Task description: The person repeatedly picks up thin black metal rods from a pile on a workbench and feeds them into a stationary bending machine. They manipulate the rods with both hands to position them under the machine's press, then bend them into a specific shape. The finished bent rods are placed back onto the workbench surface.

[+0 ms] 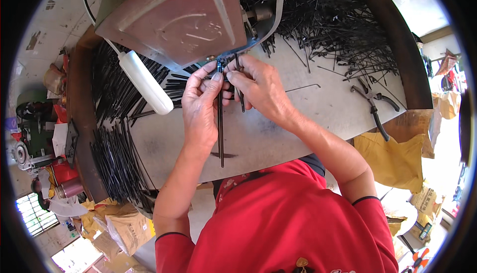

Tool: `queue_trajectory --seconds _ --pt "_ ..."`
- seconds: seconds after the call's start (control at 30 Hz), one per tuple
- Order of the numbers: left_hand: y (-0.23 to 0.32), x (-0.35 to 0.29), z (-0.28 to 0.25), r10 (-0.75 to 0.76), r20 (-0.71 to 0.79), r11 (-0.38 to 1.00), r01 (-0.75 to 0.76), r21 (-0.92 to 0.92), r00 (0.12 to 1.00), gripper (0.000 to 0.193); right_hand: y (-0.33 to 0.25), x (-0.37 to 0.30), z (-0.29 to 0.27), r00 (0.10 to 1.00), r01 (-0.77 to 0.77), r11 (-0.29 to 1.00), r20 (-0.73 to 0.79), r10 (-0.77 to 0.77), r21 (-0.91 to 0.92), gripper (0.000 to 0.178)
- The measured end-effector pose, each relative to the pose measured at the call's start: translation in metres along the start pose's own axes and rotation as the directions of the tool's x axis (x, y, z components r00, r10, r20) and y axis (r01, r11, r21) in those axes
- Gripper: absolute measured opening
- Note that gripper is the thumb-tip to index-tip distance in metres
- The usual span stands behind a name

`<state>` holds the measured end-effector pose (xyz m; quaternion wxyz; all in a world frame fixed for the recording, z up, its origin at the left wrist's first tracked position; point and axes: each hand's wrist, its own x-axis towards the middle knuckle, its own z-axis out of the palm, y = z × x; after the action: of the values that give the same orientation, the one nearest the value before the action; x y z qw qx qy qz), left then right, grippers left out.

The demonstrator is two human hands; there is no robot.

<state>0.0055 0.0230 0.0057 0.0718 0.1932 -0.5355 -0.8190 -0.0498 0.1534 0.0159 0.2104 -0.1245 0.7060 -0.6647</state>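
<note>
My left hand point(201, 104) is closed, thumb and fingers pinching the upper part of a long black rod point(221, 134) that hangs down toward me. Beside it, my right hand point(263, 86) grips a shorter, thin black rod point(242, 101). Both hands meet just under the head of a reddish-brown bench machine point(174, 22). The upper ends of the two rods come close together there, by a small metal fitting. Whether they touch is hidden by my fingers and the machine.
A white tubular lamp or handle point(146, 81) hangs left of my hands. Black rods lie in bundles at left point(117, 163), with a tangled heap of thin black pieces point(333, 29) at far right. Pliers point(373, 104) rest on the metal tabletop point(278, 134), bordered by a raised brown edge point(402, 39).
</note>
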Motion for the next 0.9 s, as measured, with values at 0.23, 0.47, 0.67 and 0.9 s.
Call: queue_trajectory --seconds 0.23,0.47,0.67,0.9 --pt "0.004 0.000 0.000 0.004 0.010 1.000 -0.004 -0.001 1.000 0.032 -0.002 -0.001 0.001 1.000 0.009 0.999 -0.010 -0.009 -0.040 0.018" --pt "0.006 0.000 0.001 -0.021 -0.002 1.000 0.021 0.013 1.000 0.032 -0.001 0.000 0.000 1.000 0.013 1.000 -0.016 -0.013 0.005 0.018" --pt "0.005 -0.001 0.003 -0.077 0.004 0.996 0.078 -0.042 0.997 0.029 -0.003 0.003 0.000 0.999 0.030 0.998 -0.016 -0.031 -0.063 0.018" --pt "0.021 0.011 -0.017 -0.253 0.027 0.964 0.250 0.089 0.967 0.022 -0.008 0.017 -0.017 0.972 -0.185 0.982 0.156 0.178 0.030 0.020"
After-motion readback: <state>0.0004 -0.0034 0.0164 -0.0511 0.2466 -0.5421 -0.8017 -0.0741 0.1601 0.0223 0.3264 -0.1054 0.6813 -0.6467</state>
